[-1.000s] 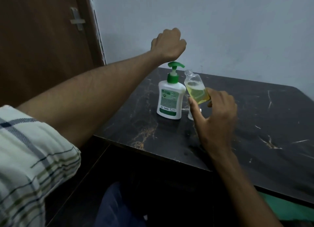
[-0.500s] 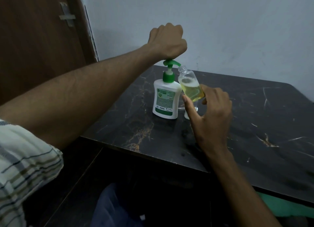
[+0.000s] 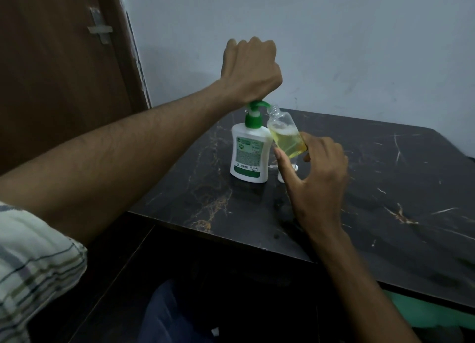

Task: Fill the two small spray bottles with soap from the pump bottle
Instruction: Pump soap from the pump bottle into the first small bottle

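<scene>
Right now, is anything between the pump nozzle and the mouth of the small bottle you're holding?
Nothing visible. The right hand holds the small spray bottle tilted, its open mouth right at the green pump nozzle of the pump bottle, while the left hand presses the pump from above.

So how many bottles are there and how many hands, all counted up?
Pump bottle, white with green pump: 1
Small clear bottle with yellow soap, tilted to the spout: 1
Hands: 2, left hand on the pump, right hand holding the small bottle
Total: 4
</scene>
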Tool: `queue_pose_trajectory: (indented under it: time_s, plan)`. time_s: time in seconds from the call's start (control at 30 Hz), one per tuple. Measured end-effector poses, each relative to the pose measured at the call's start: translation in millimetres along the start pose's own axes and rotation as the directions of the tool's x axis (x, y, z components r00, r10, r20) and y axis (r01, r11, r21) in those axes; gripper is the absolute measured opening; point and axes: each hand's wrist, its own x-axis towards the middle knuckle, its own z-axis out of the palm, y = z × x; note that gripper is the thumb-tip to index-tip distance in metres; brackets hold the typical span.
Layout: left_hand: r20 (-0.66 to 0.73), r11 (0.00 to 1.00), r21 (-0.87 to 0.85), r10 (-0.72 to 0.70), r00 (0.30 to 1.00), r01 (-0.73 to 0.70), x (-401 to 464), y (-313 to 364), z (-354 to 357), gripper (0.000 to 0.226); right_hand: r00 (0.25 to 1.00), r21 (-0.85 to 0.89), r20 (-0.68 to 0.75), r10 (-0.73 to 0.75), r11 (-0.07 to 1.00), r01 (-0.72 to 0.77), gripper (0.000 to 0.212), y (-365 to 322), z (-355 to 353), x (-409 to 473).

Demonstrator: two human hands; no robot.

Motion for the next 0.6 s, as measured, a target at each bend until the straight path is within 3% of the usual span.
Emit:
queue_pose_trajectory:
  time_s: [0.6]
  plan:
    - [0.003,1.0,0.0,0.007,1.0,-0.007,-2.4,2.1,4.6,0.03,1.0,0.019,0.009,0.028,0.999,-0.028,0.047,0.2,-1.1,-0.2]
